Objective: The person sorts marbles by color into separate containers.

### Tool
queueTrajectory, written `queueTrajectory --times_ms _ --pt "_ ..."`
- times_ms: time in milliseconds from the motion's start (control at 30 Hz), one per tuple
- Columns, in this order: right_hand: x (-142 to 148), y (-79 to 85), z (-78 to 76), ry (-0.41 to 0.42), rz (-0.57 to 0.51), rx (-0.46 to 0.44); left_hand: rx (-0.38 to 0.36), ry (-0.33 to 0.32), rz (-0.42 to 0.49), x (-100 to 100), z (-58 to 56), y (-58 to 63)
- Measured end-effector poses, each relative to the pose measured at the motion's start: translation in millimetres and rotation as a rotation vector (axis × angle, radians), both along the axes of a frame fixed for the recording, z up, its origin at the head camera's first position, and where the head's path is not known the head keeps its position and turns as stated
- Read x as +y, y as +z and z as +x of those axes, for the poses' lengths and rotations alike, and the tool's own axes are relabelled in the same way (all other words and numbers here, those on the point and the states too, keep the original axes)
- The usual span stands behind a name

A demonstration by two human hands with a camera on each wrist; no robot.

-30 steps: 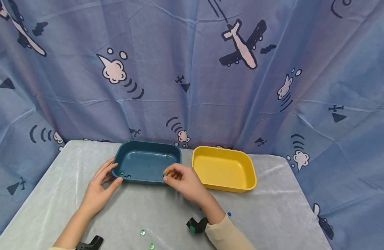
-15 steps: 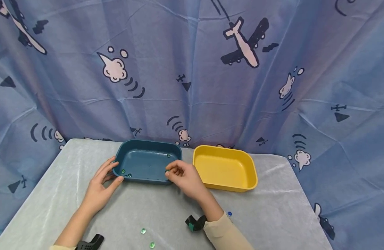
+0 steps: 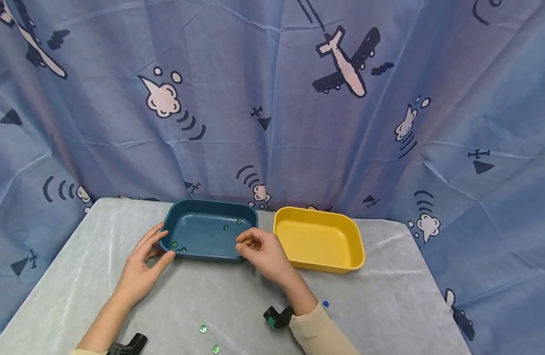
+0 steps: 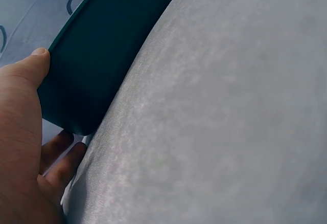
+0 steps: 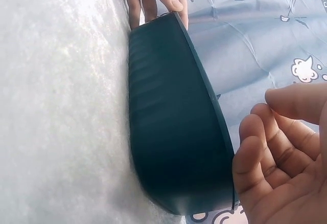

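A dark teal plastic tray (image 3: 201, 234) lies at the back of the table, with several green glass marbles (image 3: 225, 228) on its floor. My left hand (image 3: 141, 271) holds the tray's near left corner; in the left wrist view, the thumb (image 4: 41, 63) lies on the rim and other fingers bend beside the lower corner. My right hand (image 3: 265, 256) hovers at the tray's near right corner, fingers curled and thumb close to the index fingertip. Nothing shows between the fingertips of that hand (image 5: 286, 147) in the right wrist view.
A yellow tray (image 3: 319, 239) stands just right of the teal one. Two green marbles (image 3: 203, 329) lie on the grey tablecloth near the front. A blue marble (image 3: 325, 304) lies beside my right sleeve (image 3: 321, 330). Behind the table hangs a blue curtain (image 3: 219, 98).
My right hand has let go of a green marble, which now lies on the teal tray's floor toward the back right. The left hand keeps its place on the tray.
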State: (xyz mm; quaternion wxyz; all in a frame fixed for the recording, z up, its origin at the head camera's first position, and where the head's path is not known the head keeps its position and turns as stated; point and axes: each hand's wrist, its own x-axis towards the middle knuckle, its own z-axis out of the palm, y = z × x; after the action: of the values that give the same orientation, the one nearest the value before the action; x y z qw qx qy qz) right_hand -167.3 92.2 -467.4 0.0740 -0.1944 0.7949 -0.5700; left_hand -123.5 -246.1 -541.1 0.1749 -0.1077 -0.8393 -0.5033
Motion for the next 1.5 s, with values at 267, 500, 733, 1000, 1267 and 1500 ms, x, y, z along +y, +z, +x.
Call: queueTrajectory --times_ms 267,500,733,1000,1267,1500 --pt "-0.7 1.7 2.2 0.014 -0.002 0.016 0.018 -0.005 0.003 0.6 -0.5 0.9" --pt "-4.6 7.4 8.3 0.034 -0.008 0.03 0.012 -0.001 0.002 -0.3 -0.9 -0.4" --pt "-6.3 8.3 15.8 0.066 -0.001 0.05 0.011 -0.004 0.003 0.7 -0.3 1.0" --pt "-7.8 9.9 26.1 0.101 0.013 0.06 0.006 -0.001 0.002 0.2 0.2 0.5" --pt "-11.1 3.2 37.4 0.151 0.014 0.021 0.03 -0.008 0.005 0.1 -0.6 0.4" --pt "-15.7 -6.9 42.3 0.211 0.012 -0.002 0.017 -0.002 0.002 0.4 -0.6 -0.6"
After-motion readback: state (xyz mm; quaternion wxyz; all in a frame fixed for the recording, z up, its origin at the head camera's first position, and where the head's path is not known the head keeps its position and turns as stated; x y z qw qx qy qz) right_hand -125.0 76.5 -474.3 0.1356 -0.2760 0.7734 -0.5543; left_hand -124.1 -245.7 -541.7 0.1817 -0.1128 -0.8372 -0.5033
